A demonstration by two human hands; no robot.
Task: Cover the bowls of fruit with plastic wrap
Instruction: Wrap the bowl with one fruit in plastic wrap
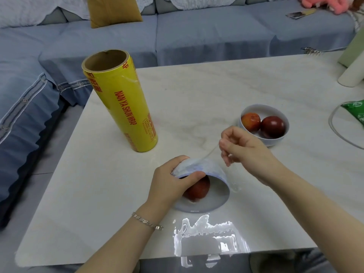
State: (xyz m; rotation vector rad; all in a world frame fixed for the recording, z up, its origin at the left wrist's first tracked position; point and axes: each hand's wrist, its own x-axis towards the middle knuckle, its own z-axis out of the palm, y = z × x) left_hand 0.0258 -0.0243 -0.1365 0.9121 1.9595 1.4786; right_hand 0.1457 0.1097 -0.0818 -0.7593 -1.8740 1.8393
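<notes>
A white bowl (214, 174) with one red fruit (198, 191) is tipped toward me near the table's front, its mouth facing the camera. My left hand (173, 180) grips its upper rim, thumb over the edge above the fruit. Clear plastic wrap (197, 163) clings to the bowl's outside. My right hand (244, 148) pinches a stretched strand of that wrap, pulled up and to the right of the bowl. A second white bowl (275, 141) holding two red fruits (272, 126) stands uncovered behind my right hand. The yellow roll of plastic wrap (122, 103) stands upright at the left.
The white marble table (197, 91) has a glare patch at its front edge. A green packet and a grey cable (334, 127) lie at the right edge, with a white cylinder (352, 71) at the far right. A blue sofa (177, 36) wraps round the back and left.
</notes>
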